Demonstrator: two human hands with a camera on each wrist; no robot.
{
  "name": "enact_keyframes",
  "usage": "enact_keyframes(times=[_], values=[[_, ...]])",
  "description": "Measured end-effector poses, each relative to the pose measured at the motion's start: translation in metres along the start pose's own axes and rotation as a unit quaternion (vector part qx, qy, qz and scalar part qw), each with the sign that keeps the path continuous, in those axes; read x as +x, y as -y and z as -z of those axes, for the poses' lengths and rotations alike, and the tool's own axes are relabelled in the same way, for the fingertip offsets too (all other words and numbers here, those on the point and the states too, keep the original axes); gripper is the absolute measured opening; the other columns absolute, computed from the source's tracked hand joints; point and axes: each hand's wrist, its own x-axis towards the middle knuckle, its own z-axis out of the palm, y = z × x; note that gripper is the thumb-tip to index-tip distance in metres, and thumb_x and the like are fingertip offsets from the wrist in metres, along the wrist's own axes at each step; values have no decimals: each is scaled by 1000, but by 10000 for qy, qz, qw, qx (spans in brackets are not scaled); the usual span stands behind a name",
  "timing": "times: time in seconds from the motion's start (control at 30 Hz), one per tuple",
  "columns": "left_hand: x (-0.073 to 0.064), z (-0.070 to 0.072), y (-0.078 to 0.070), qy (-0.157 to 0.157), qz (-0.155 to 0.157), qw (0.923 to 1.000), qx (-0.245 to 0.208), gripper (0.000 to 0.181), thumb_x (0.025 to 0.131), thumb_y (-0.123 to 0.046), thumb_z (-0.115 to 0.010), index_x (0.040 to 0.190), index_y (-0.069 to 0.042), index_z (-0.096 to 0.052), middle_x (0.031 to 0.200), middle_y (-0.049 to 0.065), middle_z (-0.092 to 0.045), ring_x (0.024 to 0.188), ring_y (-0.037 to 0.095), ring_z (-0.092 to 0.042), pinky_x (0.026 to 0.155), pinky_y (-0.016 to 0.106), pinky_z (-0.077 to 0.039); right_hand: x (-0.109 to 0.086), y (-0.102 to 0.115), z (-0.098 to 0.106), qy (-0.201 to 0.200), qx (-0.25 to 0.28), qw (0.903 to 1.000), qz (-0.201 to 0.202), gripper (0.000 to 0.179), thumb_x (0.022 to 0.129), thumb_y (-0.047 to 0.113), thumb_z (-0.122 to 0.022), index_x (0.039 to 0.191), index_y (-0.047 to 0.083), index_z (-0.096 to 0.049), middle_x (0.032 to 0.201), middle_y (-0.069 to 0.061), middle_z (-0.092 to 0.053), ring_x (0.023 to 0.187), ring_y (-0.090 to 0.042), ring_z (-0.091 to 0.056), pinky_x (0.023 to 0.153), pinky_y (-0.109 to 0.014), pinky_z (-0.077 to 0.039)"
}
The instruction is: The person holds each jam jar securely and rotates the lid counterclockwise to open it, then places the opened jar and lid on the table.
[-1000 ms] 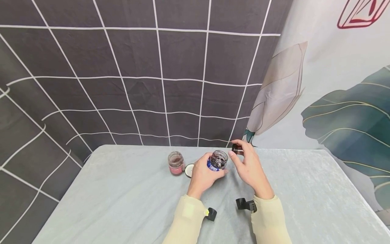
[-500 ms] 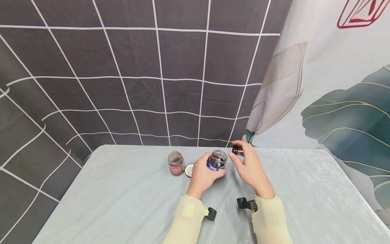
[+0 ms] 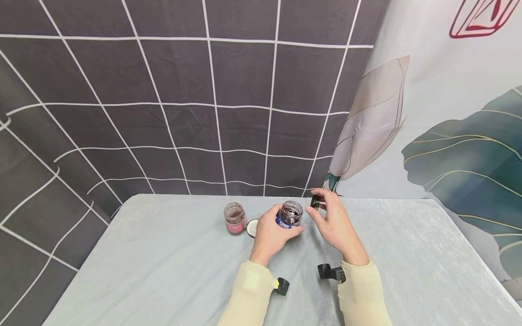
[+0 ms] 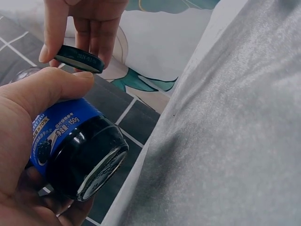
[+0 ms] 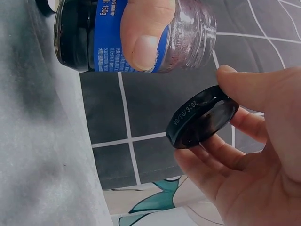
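Observation:
My left hand (image 3: 271,233) grips an open glass jam jar (image 3: 289,213) with dark contents and a blue label (image 4: 70,117). The label carries a berry picture and "150g". The jar's bare threaded neck (image 5: 200,35) shows in the right wrist view. To its right, my right hand (image 3: 332,222) pinches a black screw lid (image 5: 202,117) by its edge, between thumb and fingers. The lid is tilted, apart from the jar's mouth, with a printed date on its side.
A second open jar (image 3: 235,218), with a pink-red label, stands left of my left hand. Beside it lies a lid (image 3: 252,227) with its pale inside facing up, partly hidden by the hand. Grey cloth covers the table (image 3: 163,262); a dark checked curtain (image 3: 183,113) hangs behind.
The view shifts very slightly. Both hands keep their hold on the jar and the lid, with hardly any movement.

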Motion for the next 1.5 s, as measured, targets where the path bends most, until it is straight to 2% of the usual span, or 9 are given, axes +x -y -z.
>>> enact_keyframes(times=[0.23,0.6,0.93,1.23,1.5], values=[[-1,0,1,-91,-143,9998,85,62,69,-38,-91,120,-14,-67,106,-2,-72,96,16,-66,86,37,-52,-1,-1,-1,53,-62,10000,-32,42,93,3,-69,130,-6,-52,130,-26,-50,116,-42,-56,99,-54,-48],[-2,1,2,-104,-76,9999,101,62,69,-39,-91,120,-14,-67,106,-2,-72,96,17,-66,85,37,-51,-2,-4,-2,136,-122,9998,-31,43,91,1,-71,129,-7,-52,128,-27,-48,114,-41,-56,99,-53,-48],[-3,2,2,-123,-65,9998,159,60,68,-37,-91,119,-14,-68,105,-2,-72,95,16,-66,84,37,-52,-3,-4,-1,226,-192,9993,-236,49,91,4,-72,132,-9,-49,130,-28,-47,114,-42,-57,100,-52,-47],[-3,3,7,-146,-41,9997,213,61,67,-39,-92,119,-16,-68,106,-3,-72,97,17,-67,87,37,-52,-3,-6,-3,261,-276,9988,-307,48,91,8,-74,130,-8,-52,127,-28,-51,113,-44,-59,98,-54,-48],[-1,2,4,-77,-6,9998,186,59,67,-38,-92,117,-17,-69,105,-4,-73,96,16,-67,87,36,-52,-2,-8,9,275,-185,9978,-568,49,90,8,-75,130,-10,-52,129,-30,-54,117,-45,-59,102,-52,-46]])
